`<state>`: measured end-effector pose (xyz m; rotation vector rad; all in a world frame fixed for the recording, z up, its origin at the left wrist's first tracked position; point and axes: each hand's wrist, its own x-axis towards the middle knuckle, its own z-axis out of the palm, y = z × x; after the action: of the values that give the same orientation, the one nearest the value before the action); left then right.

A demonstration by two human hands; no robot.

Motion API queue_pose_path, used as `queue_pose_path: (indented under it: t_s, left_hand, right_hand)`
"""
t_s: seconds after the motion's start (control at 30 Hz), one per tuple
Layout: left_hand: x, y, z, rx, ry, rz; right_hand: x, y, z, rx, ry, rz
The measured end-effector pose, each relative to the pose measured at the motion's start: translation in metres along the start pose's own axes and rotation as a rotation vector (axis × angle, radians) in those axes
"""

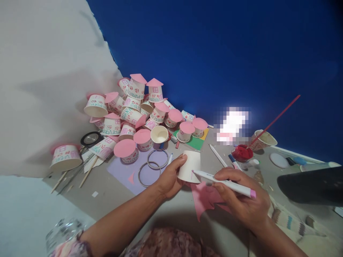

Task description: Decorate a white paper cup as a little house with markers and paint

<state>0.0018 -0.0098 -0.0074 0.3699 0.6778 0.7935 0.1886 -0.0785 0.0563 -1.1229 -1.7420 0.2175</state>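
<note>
My left hand [171, 178] is closed round a plain white paper cup [190, 163], gripping it from the left side. My right hand [241, 198] holds a white marker [227, 183] with a pink end cap. The marker's tip touches the cup's side near its lower edge, where a short pink line shows. Under the hands lies a cut piece of pink paper [203, 200]. Left of the cup, two grey rings [158, 159] rest on a lilac sheet [118, 164].
Many decorated cups with pink paper roofs [138, 77] are piled at the back left against the wall. To the right stand a red paint pot [242, 152], a paper cup with a red stick [264, 139] and a dark cylinder [308, 187]. Black tape [91, 138] lies at left.
</note>
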Motion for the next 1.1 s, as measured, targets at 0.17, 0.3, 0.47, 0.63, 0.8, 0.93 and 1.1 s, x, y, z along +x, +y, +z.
queue_pose_path:
  t_s: [0.17,0.3,0.47,0.63,0.8,0.93,1.1]
  left_hand:
    - [-0.001,0.001,0.002,-0.007,0.007,-0.010]
    - [-0.002,0.002,0.003,0.001,-0.022,-0.018]
    - [-0.002,0.002,0.005,0.025,-0.016,-0.034]
    - [-0.001,0.000,0.004,0.051,-0.019,-0.016]
    - [-0.002,-0.001,0.005,0.055,-0.045,0.027]
    - [-0.003,-0.002,0.007,0.034,-0.017,0.035]
    - [-0.004,-0.001,0.008,0.034,-0.019,0.043]
  right_hand:
    - [-0.001,-0.001,-0.003,-0.046,0.026,0.008]
    - [0.002,-0.007,-0.005,-0.010,-0.010,-0.059]
    - [0.006,-0.012,-0.004,0.022,-0.081,-0.081]
    - [0.004,-0.007,-0.004,0.037,-0.102,-0.097]
    - [0.003,-0.006,-0.003,0.022,-0.097,-0.086]
    - [0.004,-0.006,-0.003,-0.006,-0.062,-0.081]
    - [0.004,-0.008,-0.005,-0.047,-0.066,-0.093]
